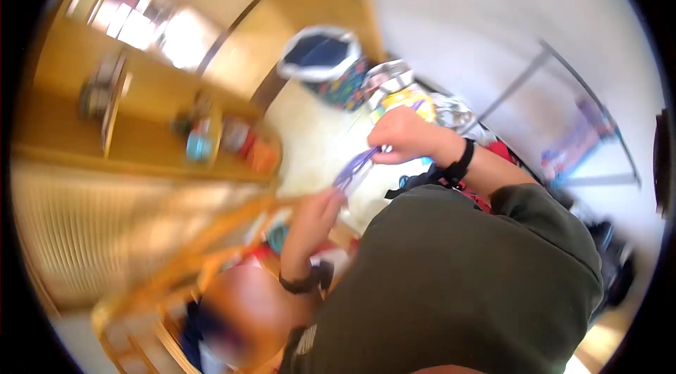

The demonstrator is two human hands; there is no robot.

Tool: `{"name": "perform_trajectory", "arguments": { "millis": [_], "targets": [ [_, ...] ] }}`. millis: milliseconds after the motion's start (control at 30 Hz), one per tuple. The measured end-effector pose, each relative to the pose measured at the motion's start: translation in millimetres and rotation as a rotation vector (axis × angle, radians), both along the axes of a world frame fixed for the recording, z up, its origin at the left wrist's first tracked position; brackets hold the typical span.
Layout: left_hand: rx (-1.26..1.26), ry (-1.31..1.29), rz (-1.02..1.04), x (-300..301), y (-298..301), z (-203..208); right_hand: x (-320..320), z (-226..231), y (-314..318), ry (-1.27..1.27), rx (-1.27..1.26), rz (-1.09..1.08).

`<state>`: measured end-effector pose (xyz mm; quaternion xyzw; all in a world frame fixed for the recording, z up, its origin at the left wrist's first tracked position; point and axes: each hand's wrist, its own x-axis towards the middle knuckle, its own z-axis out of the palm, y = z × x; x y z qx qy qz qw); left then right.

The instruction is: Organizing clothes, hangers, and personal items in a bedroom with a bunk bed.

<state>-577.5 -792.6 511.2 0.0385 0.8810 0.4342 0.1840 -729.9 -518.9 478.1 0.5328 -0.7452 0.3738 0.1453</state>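
Between my two hands stretches a narrow purple looped thing (pixel 355 167); blur hides its exact kind. My right hand (pixel 403 135) is closed on its upper end, with a black band (pixel 461 161) around the wrist. At the lower end my left hand (pixel 317 211), smeared by motion, has its fingers pressed together on the purple thing. Beyond the right hand, a heap of cloth or packages (pixel 400 92) in white and yellow lies on the floor.
A patterned bin with a white rim (pixel 345 85) stands farther off. Wooden shelves (pixel 151 138) with small items line the left. A dark metal frame (pixel 508 89) leans at the right by the wall. A blurred round orange-brown shape (pixel 246 296) and a wooden frame (pixel 204 261) are near left.
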Motion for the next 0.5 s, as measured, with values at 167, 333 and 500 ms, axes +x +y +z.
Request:
{"name": "perform_trajectory", "arguments": {
  "millis": [167, 333, 500],
  "targets": [
    [0.44, -0.531, -0.25, -107.5, 97.6, 13.5, 4.6, -32.5, 114.5, 0.037, -0.101, -0.563],
    [0.415, -0.6, -0.677, -179.6, 249.9, 11.5, 54.5, -35.7, 204.8, 0.019, -0.175, -1.316],
    [0.584, -0.64, -0.697, -206.7, 399.2, -8.5, 128.2, -68.9, 208.8, -0.594, -0.703, -1.627]
  ]
}}
